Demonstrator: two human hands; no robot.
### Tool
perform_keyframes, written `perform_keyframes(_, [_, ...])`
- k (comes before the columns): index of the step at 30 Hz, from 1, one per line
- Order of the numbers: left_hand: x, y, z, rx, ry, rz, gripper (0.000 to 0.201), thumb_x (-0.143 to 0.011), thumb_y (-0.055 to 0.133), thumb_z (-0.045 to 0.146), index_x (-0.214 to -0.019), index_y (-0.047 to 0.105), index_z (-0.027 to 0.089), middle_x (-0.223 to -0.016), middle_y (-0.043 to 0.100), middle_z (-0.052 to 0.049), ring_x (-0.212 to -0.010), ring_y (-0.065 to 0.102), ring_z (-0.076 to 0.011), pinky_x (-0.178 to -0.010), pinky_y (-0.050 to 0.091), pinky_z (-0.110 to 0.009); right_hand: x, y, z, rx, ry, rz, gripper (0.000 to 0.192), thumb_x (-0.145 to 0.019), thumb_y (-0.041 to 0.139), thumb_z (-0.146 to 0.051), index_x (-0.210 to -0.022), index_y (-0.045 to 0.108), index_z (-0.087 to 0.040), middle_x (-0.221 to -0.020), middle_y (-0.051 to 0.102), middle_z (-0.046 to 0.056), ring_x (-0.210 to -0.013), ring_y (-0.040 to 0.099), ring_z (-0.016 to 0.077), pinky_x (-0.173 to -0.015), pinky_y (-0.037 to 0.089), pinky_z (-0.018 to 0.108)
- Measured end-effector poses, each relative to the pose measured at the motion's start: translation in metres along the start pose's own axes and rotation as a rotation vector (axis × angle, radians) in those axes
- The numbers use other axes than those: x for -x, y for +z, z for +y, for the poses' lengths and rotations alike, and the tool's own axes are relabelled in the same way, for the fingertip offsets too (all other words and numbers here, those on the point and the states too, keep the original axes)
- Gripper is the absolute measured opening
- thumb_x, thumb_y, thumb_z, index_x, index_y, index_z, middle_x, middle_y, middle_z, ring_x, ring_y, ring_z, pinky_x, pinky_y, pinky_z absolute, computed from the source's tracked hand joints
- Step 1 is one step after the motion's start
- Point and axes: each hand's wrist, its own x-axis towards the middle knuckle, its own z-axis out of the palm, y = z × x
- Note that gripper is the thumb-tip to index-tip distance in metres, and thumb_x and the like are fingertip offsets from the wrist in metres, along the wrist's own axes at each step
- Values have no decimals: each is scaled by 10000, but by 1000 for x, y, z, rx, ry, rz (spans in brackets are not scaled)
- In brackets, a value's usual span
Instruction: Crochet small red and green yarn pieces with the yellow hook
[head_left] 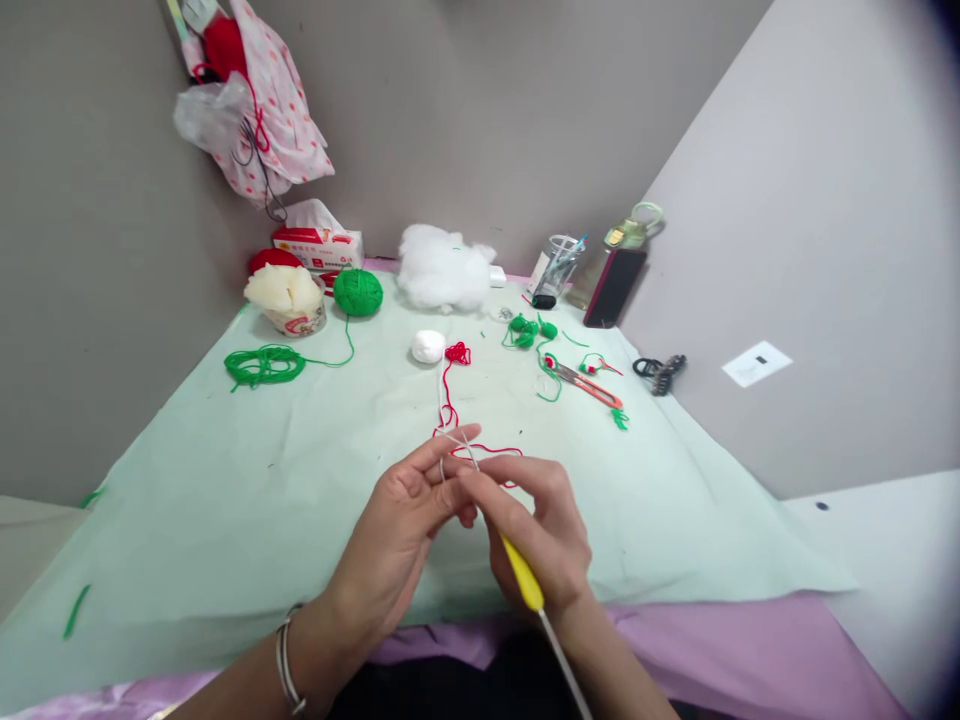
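The left hand (397, 525) pinches white yarn (441, 392), drawn from a white ball (428, 347) on the table (262, 520); near the ball lies a red piece (458, 353), seemingly worked already. The right hand (546, 525) grips a hook (523, 575) at the yarn, stitching apparently barely begun. Farther right, small green pieces (522, 326) look made.

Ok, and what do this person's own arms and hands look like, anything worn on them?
The left hand and right hand are both ungloved, and no sleeves show in view. A shiny, rounded, silver-coloured metal bangle circles the left wrist; none shows on the right.
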Motion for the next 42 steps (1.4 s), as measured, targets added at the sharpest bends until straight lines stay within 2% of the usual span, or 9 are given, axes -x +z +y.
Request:
perform_keyframes(3, [-2, -4, 5, 86, -105, -14, 330, -801, 923, 264, -1115, 855, 191, -792, 635, 13, -642, 517, -57, -637, 463, -164, -4, -6, 2, -245, 224, 17, 358, -999, 616, -55, -1210, 781, -293, -1009, 709, 54, -902, 690, 184, -748, 586, 317])
perform_keyframes(7, [-2, -3, 10, 48, -25, 21, 332, -791, 923, 242, -1115, 858, 208, -781, 629, 21, -637, 521, -53, -636, 459, -156, -11, -9, 4, -640, 458, 46, 189, -1044, 618, -209, -1095, 789, -272, -894, 679, 22, -760, 641, 148, -677, 545, 297])
perform_keyframes(10, [1, 1, 7, -47, 36, 27, 374, -807, 906, 238, -1175, 843, 250, -791, 647, 29, -660, 552, -66, -691, 478, -181, -10, -3, 4, -713, 559, 29, 152, -1037, 650, -250, -1087, 792, -266, -881, 681, 11, -724, 642, 122, -675, 545, 275])
perform_keyframes(16, [3, 2, 4, -117, 77, 9, 339, -852, 864, 268, -1189, 837, 257, -795, 674, 19, -716, 602, -103, -781, 502, -248, -10, 1, 3, -686, 562, -2, 157, -1033, 656, -254, -1093, 797, -291, -901, 704, 4, -737, 654, 125, -675, 555, 272])
perform_keyframes(21, [2, 2, 6, -107, 76, 16, 338, -825, 887, 264, -1160, 845, 249, -809, 680, 13, -719, 605, -111, -781, 501, -262, -12, -1, -3, -412, 400, 14, 242, -1022, 638, -146, -1104, 815, -289, -1037, 782, 45, -1009, 711, 183, -873, 568, 325])
perform_keyframes(30, [0, -1, 14, -125, -2, -13, 317, -816, 877, 259, -1133, 857, 251, -847, 651, 4, -694, 545, -87, -737, 464, -232, -16, -1, 4, -876, 738, 78, 180, -1043, 638, -350, -968, 761, -243, -898, 767, 18, -632, 657, 111, -640, 552, 267])
perform_keyframes(33, [0, -2, 14, -177, 40, -1, 314, -829, 862, 248, -1142, 853, 272, -868, 646, 9, -692, 537, -88, -724, 467, -229, -15, -8, -1, -672, 633, 27, 216, -1092, 532, -288, -1026, 736, -253, -959, 776, 28, -683, 687, 125, -681, 579, 286])
perform_keyframes(39, [2, -3, 5, -281, 192, 84, 403, -848, 872, 243, -1238, 808, 322, -872, 649, 25, -766, 578, -114, -746, 498, -229, -1, -7, 0, -72, -1, -152, 319, -1026, 522, -82, -1280, 660, -217, -1074, 779, 110, -979, 740, 220, -820, 625, 359])
perform_keyframes(42, [2, -2, 2, -197, 145, 81, 458, -840, 884, 260, -1286, 786, 295, -872, 663, 17, -778, 581, -116, -737, 501, -221, 5, 0, 4, 115, -139, -129, 414, -982, 601, -55, -1362, 660, -209, -1106, 763, 136, -999, 734, 244, -805, 632, 374])
